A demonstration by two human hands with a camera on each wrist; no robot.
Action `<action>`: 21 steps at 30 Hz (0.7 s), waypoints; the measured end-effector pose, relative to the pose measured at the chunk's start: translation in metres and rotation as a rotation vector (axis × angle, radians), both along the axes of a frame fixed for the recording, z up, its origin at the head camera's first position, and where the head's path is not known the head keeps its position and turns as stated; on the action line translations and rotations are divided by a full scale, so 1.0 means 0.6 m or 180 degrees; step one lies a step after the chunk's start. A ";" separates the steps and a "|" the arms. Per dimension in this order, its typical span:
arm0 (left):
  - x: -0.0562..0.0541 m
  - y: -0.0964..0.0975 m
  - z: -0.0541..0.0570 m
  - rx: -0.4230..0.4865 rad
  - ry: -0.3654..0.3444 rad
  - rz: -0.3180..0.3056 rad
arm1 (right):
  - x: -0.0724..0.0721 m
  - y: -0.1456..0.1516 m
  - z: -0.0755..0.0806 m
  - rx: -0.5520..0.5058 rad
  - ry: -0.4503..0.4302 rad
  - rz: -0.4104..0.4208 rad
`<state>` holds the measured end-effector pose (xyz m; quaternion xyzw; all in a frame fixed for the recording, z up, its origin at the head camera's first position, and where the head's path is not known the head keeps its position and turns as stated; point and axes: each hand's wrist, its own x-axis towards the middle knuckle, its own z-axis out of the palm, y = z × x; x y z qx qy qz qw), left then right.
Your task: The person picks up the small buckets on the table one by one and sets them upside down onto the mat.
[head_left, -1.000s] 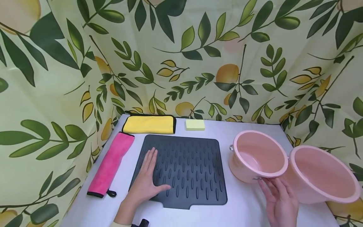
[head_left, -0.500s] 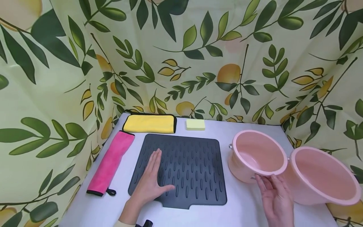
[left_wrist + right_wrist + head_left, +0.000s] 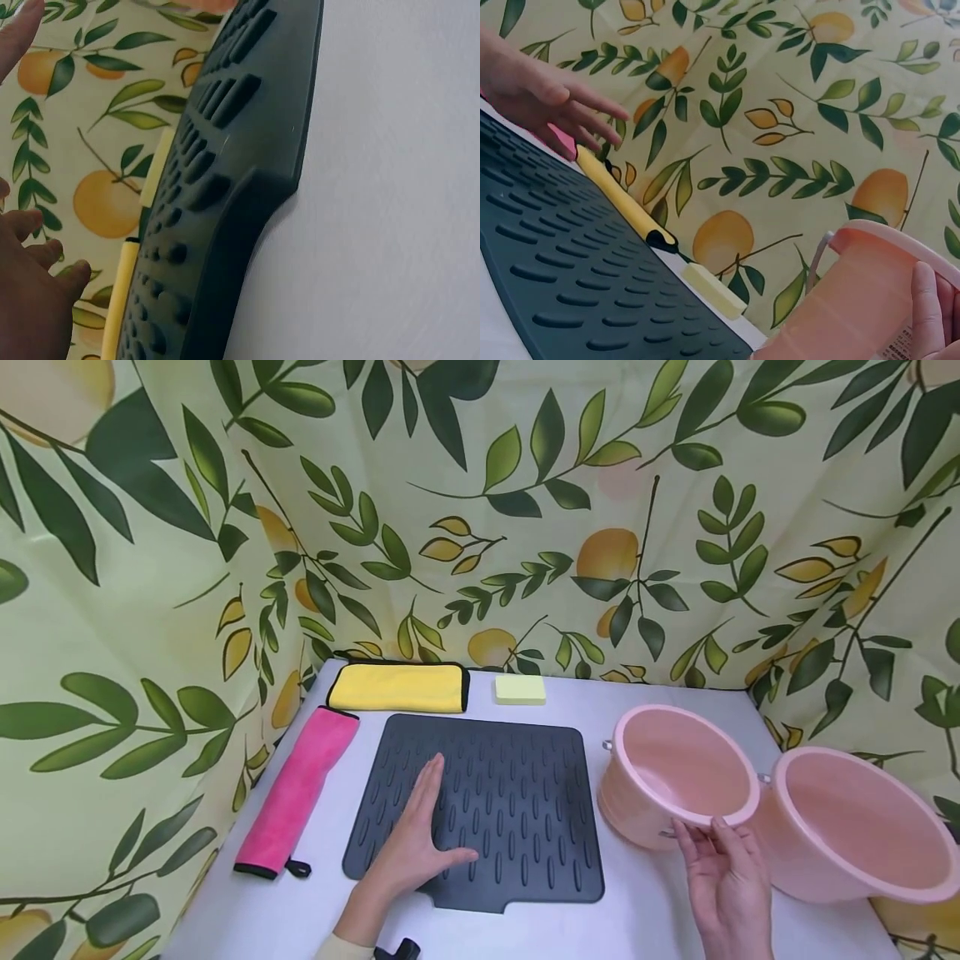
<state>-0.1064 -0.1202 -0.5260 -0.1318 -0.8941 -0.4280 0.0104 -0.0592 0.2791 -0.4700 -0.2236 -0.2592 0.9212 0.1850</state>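
Note:
A dark grey ridged mat (image 3: 517, 827) lies in the middle of the white table. Over its left part is my left hand (image 3: 408, 847), fingers straight together and thumb spread, holding nothing. To the right is the smaller pink bucket (image 3: 637, 802), upright, its metal handle hanging low at the front. My right hand (image 3: 727, 877), palm up, has fingertips curled at the bucket's front rim. The right wrist view shows fingers (image 3: 926, 307) against the bucket's outer wall, beside a printed label. The inner side of this grip is hidden.
A larger pink bucket (image 3: 795, 852) stands right of the small one. A pink rolled cloth (image 3: 300, 793) lies left of the mat. Behind it are a yellow cloth (image 3: 397, 687) with black edging and a pale yellow sponge (image 3: 520, 690). Leaf-patterned fabric (image 3: 480, 510) hangs around the table.
My left hand has drifted right over the mat. My right fingers have come up from below to the small bucket's rim, and the bucket has shifted slightly left.

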 end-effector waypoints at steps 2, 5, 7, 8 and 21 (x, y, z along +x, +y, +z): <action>0.000 0.005 0.000 0.0055 -0.0079 -0.0006 | 0.002 -0.002 0.002 -0.0024 0.0003 0.0007; -0.001 0.012 -0.001 0.0117 -0.0164 -0.0014 | 0.001 -0.006 0.005 0.0015 -0.0046 0.0011; -0.001 0.016 -0.002 0.0179 -0.0212 -0.0013 | 0.001 -0.007 0.009 -0.0056 -0.0058 0.0025; -0.002 0.017 -0.003 0.0212 -0.0226 -0.0015 | 0.001 -0.008 0.011 -0.0093 -0.0062 0.0044; -0.007 0.028 -0.011 0.0575 -0.0251 -0.0040 | 0.001 -0.029 0.029 -0.0340 -0.0179 0.0314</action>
